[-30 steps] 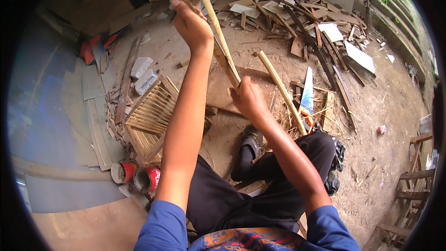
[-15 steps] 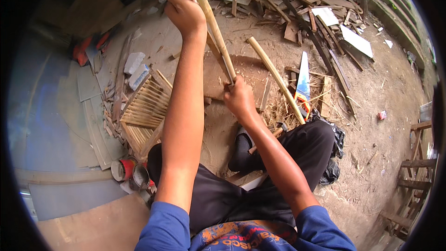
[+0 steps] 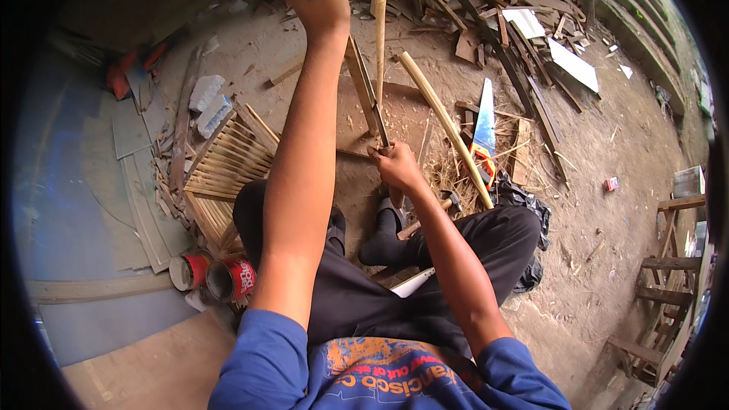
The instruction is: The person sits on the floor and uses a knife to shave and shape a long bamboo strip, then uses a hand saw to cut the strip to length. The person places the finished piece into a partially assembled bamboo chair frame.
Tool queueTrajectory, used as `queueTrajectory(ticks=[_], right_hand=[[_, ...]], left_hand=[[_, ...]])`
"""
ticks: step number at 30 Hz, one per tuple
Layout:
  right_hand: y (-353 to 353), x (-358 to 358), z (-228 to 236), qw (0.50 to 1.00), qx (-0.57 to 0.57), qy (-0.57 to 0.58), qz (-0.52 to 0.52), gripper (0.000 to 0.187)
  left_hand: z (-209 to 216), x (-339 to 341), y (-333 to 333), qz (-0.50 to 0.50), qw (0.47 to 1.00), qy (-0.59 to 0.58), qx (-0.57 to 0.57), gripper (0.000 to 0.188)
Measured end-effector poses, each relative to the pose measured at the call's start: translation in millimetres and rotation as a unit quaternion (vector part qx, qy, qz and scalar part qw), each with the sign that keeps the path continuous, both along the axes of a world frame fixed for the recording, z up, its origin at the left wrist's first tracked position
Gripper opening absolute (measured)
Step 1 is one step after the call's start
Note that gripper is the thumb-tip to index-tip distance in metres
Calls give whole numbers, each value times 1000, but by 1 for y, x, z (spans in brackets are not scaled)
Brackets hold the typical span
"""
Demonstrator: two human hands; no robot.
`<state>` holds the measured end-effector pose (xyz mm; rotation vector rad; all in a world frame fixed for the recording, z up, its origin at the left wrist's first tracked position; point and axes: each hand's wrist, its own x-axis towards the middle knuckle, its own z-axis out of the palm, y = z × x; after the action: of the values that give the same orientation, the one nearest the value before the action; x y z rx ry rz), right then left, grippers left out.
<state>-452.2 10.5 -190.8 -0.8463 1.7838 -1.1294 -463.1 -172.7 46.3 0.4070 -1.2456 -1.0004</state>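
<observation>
My left hand [image 3: 319, 0] is raised at the top, closed round a long flat bamboo strip [image 3: 360, 80] that runs down behind my wrist. Beside it stands a round, pale bamboo pole [image 3: 380, 19]; its lower end meets the strip. Lower down, my right hand [image 3: 396, 165] is closed on a dark, narrow blade like a knife's [image 3: 382, 123]; its handle is hidden in my fingers. The blade lies against the lower ends of strip and pole. Another bamboo pole [image 3: 444, 125] slants beside my right hand, its lower end near my right knee.
A handsaw [image 3: 484, 129] and a hammer [image 3: 452, 200] lie right of my feet among shavings. At left are a slatted bamboo frame [image 3: 231, 171] and red cans [image 3: 220, 281]. Scrap wood [image 3: 493, 19] is heaped at the back; a wooden ladder-like frame [image 3: 668, 281] stands right.
The bamboo pole has swung right and upright, apart from my left hand. My left hand has shifted slightly up and right; my right hand is lower, with more of the blade showing.
</observation>
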Motion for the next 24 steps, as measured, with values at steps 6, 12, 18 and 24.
queueTrajectory(ticks=[6, 12, 18, 24], right_hand=[[-13, 29, -34, 980, -43, 136, -137, 23], [-10, 19, -36, 977, -64, -200, -46, 28], [-9, 44, -23, 981, -88, 125, -124, 21], [12, 56, -18, 978, -28, 140, -149, 23]], left_hand=[[-5, -3, -16, -19, 1000, -11, -6, 64], [3, 16, -14, -7, 999, -9, 36, 67], [-1, 39, -34, 14, 999, 17, 36, 67], [-2, 41, -35, 86, 995, 27, -37, 65]])
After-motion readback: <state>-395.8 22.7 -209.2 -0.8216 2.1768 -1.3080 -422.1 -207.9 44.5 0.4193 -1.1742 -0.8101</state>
